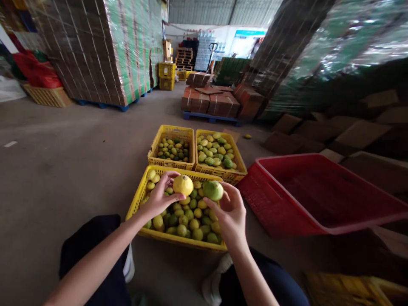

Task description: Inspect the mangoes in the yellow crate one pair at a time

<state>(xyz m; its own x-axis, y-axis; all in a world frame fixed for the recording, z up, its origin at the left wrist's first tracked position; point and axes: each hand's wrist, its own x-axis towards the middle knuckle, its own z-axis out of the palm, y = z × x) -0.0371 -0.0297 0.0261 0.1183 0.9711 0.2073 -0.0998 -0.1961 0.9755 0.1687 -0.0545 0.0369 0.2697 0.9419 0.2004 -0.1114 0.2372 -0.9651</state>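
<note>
Between the thumb and fingers of my left hand [162, 196] is a yellow lemon [183, 185]. My right hand [232, 209] grips a green lemon [213, 191] at about the same height, a short gap to the right of the yellow one. Both fruits are held above a yellow plastic crate [137, 199] filled with green and yellow lemons. Beyond it stand two more yellow crates side by side. The back left crate [171, 161] holds smaller, mixed green and yellow lemons, lying low inside. In the back right crate [237, 149], larger lemons are piled higher.
A large red bin [287, 204] stands close on the right, with flattened cardboard [347, 131] behind it. One loose lemon [247, 136] lies on the floor. Farther back are strapped carton stacks [219, 104] on a blue pallet and a tall wrapped stack [127, 51].
</note>
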